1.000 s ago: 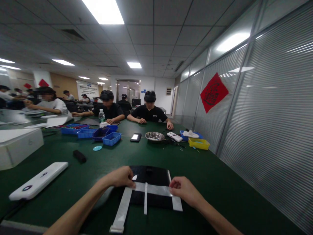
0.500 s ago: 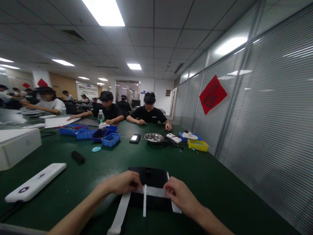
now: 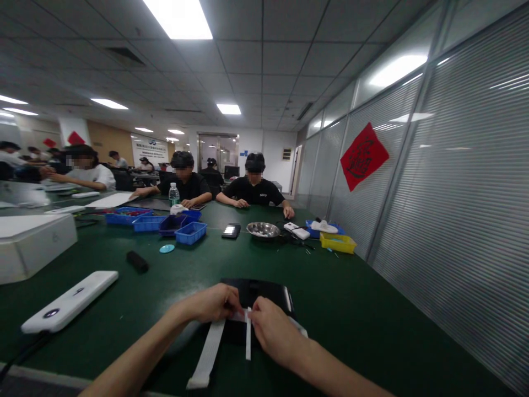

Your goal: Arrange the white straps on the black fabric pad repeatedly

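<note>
Both our left hand (image 3: 210, 303) and right hand (image 3: 276, 332) bunch their fingers near the narrow white strip (image 3: 248, 344); what they pinch we cannot tell, but uneven pulling could skew it.

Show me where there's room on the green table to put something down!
Bare patches: between the white device and the left hand, and between the right hand and the yellow tray. It's crowded around the metal bowl and blue trays.

Left hand (image 3: 226, 304), right hand (image 3: 270, 325) close together; fingers curled.
</note>
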